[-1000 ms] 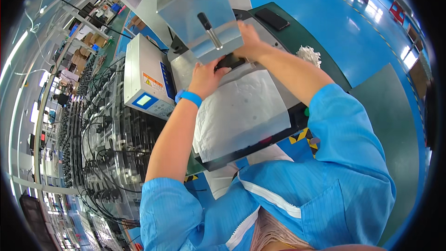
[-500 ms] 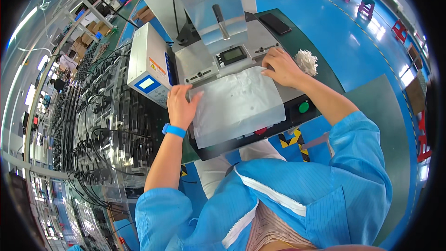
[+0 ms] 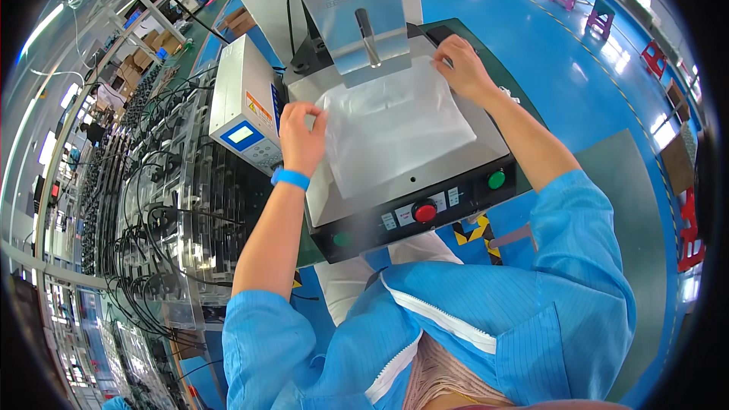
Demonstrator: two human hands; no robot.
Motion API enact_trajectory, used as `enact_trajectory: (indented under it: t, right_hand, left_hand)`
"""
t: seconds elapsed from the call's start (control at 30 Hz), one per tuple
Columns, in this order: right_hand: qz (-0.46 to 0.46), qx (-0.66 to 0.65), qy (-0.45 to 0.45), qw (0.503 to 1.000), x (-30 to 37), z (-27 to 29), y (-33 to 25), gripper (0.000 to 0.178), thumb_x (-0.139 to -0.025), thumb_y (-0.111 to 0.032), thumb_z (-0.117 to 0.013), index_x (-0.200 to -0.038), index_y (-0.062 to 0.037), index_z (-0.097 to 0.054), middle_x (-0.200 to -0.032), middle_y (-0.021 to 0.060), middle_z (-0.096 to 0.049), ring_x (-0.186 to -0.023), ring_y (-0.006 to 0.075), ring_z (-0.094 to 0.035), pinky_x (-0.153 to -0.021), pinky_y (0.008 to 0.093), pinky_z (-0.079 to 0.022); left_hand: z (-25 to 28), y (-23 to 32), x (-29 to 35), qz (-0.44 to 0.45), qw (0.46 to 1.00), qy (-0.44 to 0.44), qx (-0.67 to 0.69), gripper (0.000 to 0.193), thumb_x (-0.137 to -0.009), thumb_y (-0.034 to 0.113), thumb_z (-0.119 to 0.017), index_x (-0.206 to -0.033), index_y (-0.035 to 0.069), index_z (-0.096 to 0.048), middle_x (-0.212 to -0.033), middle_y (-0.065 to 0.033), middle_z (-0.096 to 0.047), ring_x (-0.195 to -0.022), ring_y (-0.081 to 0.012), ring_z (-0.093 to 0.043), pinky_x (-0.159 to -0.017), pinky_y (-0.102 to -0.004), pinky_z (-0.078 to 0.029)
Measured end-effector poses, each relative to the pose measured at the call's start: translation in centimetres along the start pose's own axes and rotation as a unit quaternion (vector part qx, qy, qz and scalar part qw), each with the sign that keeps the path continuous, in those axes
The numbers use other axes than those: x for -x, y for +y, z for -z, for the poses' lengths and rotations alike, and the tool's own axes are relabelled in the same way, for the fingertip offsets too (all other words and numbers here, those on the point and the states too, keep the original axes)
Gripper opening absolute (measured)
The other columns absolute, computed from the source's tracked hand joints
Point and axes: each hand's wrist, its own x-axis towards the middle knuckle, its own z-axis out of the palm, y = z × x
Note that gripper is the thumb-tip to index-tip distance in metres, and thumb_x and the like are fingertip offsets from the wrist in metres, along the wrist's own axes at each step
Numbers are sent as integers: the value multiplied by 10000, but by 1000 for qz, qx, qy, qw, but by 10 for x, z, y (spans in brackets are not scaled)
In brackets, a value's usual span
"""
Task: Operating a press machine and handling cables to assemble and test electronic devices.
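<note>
A thin, translucent white plastic sheet (image 3: 402,140) spreads over the grey metal bed of a press-like machine (image 3: 456,167). Its far edge reaches beneath the machine's shiny metal block (image 3: 361,19). My left hand (image 3: 302,137), with a blue band at the wrist, pinches the sheet near its far left corner. At the far right corner my right hand (image 3: 463,68) has bent fingers closed on the edge. The small display on the bed is hidden under the sheet and block.
Left of the bed stands a white control box (image 3: 247,106) with a lit screen. A red button (image 3: 425,212) and a green button (image 3: 496,179) sit on the front panel. Racks of cabled parts (image 3: 167,205) line the left. Behind my right hand lies a dark phone (image 3: 440,33).
Both hands have moved away from me, carrying the sheet farther back under the metal block. The front panel with its red button is now uncovered, while the small display is covered.
</note>
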Motion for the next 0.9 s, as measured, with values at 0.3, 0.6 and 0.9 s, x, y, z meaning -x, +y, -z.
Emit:
enact_trajectory:
  t: [0.3,0.6,0.9]
  right_hand:
    - [-64,1,20,998,51,45,-13,301,-753,-27,-618,-1051,-67,-587,-1066,57,-532,-969,223,-501,-808,301,-417]
    - [-207,121,-179,954,159,94,-68,994,-503,-181,-805,-1383,-131,-346,-1440,63,-288,-1315,297,-266,-1089,398,-236]
    - [-130,23,-126,983,157,88,-58,797,-636,-116,-739,-1352,-99,-390,-1401,61,-369,-1273,278,-345,-1059,380,-278]
  left_hand:
    - [24,14,41,10,999,-49,-10,395,-742,107,-686,-1109,55,-550,-1097,-115,-547,-1009,-288,-516,-881,-347,-419]
    - [72,42,154,38,977,-152,-142,933,-489,186,-840,-1323,118,-429,-1398,-118,-350,-1253,-334,-327,-1056,-435,-240]
    - [74,38,151,50,977,-169,-121,948,-517,226,-841,-1352,129,-405,-1411,-115,-341,-1271,-345,-310,-1061,-444,-227]
